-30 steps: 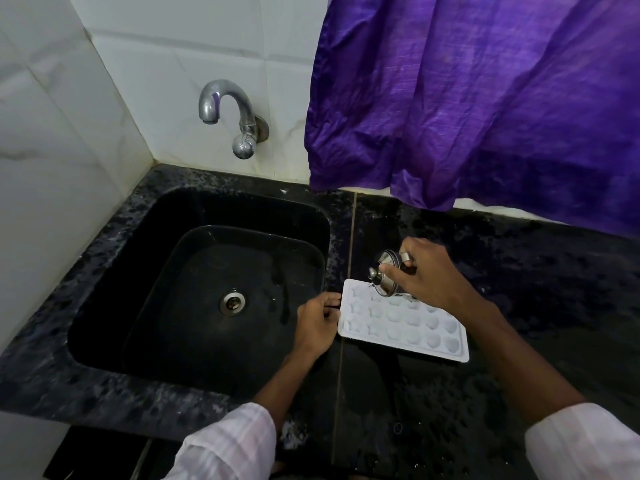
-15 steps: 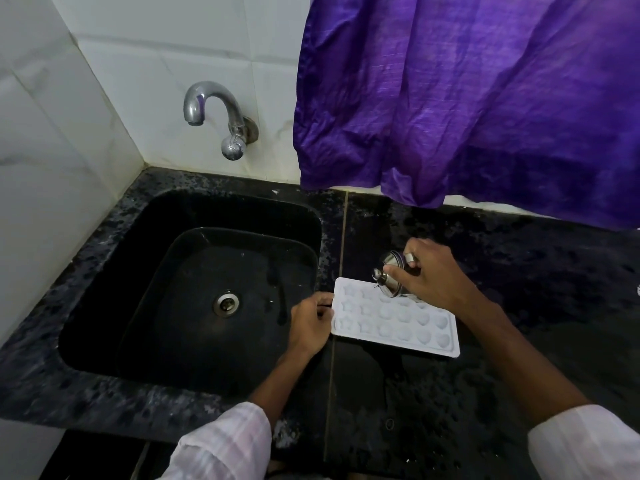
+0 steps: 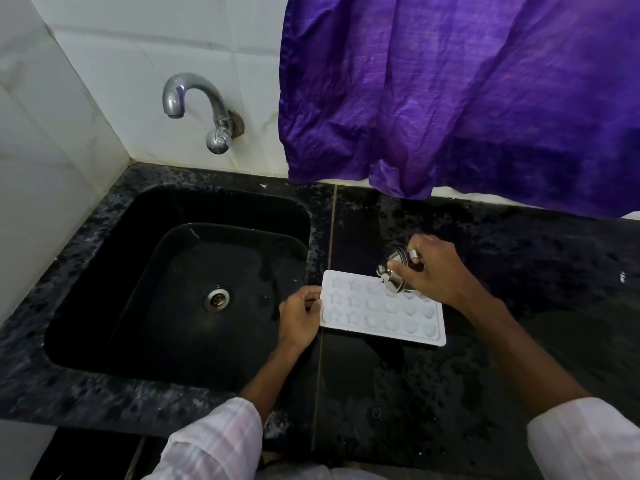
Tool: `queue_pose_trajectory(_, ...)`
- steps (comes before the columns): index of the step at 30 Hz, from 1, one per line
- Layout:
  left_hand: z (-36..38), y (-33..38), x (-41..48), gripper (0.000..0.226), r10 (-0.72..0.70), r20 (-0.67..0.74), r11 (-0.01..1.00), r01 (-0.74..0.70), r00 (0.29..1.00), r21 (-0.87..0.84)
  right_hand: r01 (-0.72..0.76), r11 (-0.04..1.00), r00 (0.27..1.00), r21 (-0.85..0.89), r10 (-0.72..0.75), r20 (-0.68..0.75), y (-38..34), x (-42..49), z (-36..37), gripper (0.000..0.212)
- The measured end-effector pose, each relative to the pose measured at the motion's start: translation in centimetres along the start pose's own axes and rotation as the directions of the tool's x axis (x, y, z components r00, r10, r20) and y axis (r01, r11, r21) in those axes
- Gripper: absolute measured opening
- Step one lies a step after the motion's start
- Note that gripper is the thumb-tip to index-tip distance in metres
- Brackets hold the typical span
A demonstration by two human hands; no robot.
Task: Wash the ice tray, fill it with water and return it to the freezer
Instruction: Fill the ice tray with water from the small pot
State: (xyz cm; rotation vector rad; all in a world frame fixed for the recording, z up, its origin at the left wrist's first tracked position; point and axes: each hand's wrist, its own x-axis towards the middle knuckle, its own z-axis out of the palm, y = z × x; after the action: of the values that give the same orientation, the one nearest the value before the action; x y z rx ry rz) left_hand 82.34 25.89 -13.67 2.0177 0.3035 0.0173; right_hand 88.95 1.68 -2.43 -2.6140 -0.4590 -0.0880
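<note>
A white ice tray [image 3: 381, 311] with star and round moulds lies flat on the black counter just right of the sink. My left hand [image 3: 299, 318] pinches its left edge. My right hand [image 3: 433, 275] holds a small steel cup [image 3: 394, 271] tilted over the tray's far row, mouth pointing left and down. Whether water is flowing from the cup cannot be told.
A black sink [image 3: 180, 289] with a steel drain [image 3: 217, 297] fills the left side, with a chrome tap [image 3: 197, 105] on the white tiled wall above it. A purple cloth [image 3: 467, 91] hangs over the back of the wet black counter [image 3: 398, 393].
My right hand has kept the tilted cup over the tray's far row, shifting slightly right. My left hand stays on the tray's left edge. The tray has not moved.
</note>
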Motion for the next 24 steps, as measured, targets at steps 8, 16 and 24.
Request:
queue_pose_trajectory(8, 0.1, 0.2, -0.2, 0.026, -0.016, -0.002, 0.999, 0.016, 1.000, 0.028, -0.024, 0.999, 1.000, -0.028, 0.024, -0.001, 1.7, -1.0, -0.6, 0.043)
queue_pose_trajectory(16, 0.3, 0.3, -0.2, 0.027, -0.020, -0.023, 0.999, 0.021, 1.000, 0.033, -0.053, 0.998, 0.999, -0.043, 0.052, -0.009, 3.1, -2.1, -1.7, 0.044)
queue_pose_trajectory(24, 0.6, 0.3, -0.4, 0.027, -0.018, -0.037, 0.999, 0.020, 0.999, 0.043, -0.095, 0.991, 0.995, -0.092, 0.094, -0.018, 4.8, -3.4, -3.0, 0.045)
